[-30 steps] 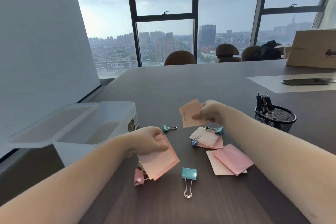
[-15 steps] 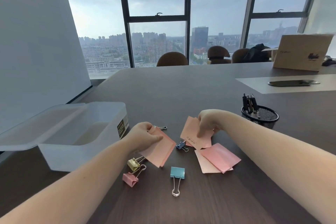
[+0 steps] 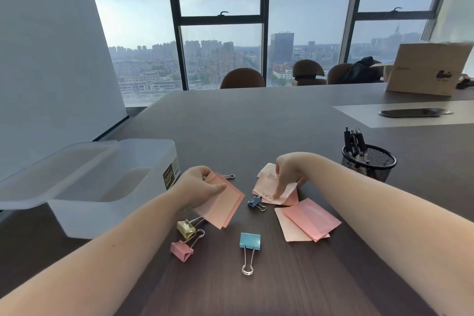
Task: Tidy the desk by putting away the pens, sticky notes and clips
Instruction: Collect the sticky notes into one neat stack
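My left hand (image 3: pixel 198 186) holds a small stack of pink sticky notes (image 3: pixel 223 204) just above the desk. My right hand (image 3: pixel 288 172) pinches a pale pink note (image 3: pixel 269 183) that lies on other notes beneath it. More pink notes (image 3: pixel 307 220) lie flat to the right. Binder clips are scattered about: a dark blue clip (image 3: pixel 254 202), a light blue clip (image 3: pixel 250 240), a gold clip (image 3: pixel 186 228), a pink clip (image 3: pixel 182 250), and one partly hidden behind the left-hand stack (image 3: pixel 228 176). Black pens (image 3: pixel 354 141) stand in a mesh pen cup (image 3: pixel 369 163).
A translucent plastic box (image 3: pixel 115 182) stands open at the left, its lid (image 3: pixel 51 177) leaning off its left side. A cardboard box (image 3: pixel 428 68) and a dark flat object (image 3: pixel 413 112) sit at the far right. Chairs line the far edge of the desk.
My right hand brought its note down from mid-air onto the notes and clip in the middle. My left hand stayed shut on its stack. The view shifted, uncovering the gold clip.
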### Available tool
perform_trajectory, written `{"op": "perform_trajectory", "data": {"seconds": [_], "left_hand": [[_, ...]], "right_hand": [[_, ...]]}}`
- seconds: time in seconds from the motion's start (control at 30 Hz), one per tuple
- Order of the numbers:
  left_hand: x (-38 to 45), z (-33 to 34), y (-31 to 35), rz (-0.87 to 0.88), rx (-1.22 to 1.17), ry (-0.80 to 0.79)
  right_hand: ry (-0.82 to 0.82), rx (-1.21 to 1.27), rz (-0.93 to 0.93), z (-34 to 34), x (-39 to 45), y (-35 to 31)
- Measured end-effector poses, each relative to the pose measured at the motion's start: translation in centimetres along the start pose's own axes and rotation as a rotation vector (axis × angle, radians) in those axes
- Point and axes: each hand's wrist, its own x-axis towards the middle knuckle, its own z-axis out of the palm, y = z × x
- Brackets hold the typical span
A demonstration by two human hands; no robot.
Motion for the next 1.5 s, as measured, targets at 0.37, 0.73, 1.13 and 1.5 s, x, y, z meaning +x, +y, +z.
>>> {"op": "perform_trajectory", "data": {"seconds": [0.37,0.73,1.13,1.5], "left_hand": [[-0.6,-0.2,0.0,0.029,0.062,-0.028],[-0.1,0.0,-1.4,0.002,0.035,-0.068],[0.0,0.1,-2.3,0.015,0.014,-0.069],[-1.1,-0.8,-1.1,0.041,-0.014,-0.024]], "right_hand": [[0.054,0.058,-0.009,0.2,0.0,1.3],[-0.062,-0.357,-0.013,-1.9,1.4,-1.7],[-0.037,-0.235,-0.137,-1.5,0.9,-1.3],[-0.05,-0.052,-0.173,-0.8,0.0,-0.3]]}}
